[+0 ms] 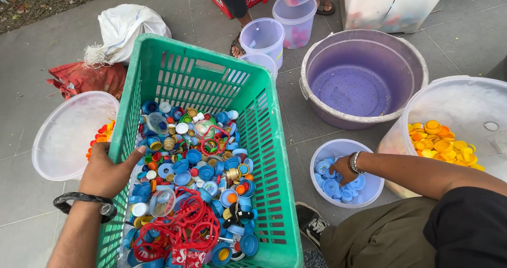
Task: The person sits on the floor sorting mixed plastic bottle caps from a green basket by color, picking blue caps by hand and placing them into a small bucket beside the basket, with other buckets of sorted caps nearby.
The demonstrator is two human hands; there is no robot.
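Sorting looks to be the step in hand: the left hand (108, 170) is clamped on the left rim of the green crate (266, 141), thumb hooked over the edge, steadying it. The right hand (342, 168) is down in the small tub (369, 191) of blue caps (338, 186), just right of the crate; its fingers curl downward among the caps, and I cannot tell whether they are pinched on one or loose.

Inside the crate lies a jumble of mixed caps (195, 170), mostly blue with orange, white and gold, plus red rings (182, 228) tangled near the front. As a judgement, the next move calls for the right hand to come back over the crate wall and pick a single cap by colour from the heap, while the left keeps the crate from sliding.

Grey paving tiles (31, 194) make the floor, outdoors by the look of it. Around stand a bucket (475, 109) with yellow caps (441, 144), a purple basin (364, 41), an orange-cap tub (63, 136) at left, a white sack (129, 25), and another person's sandalled foot (236, 47) behind.
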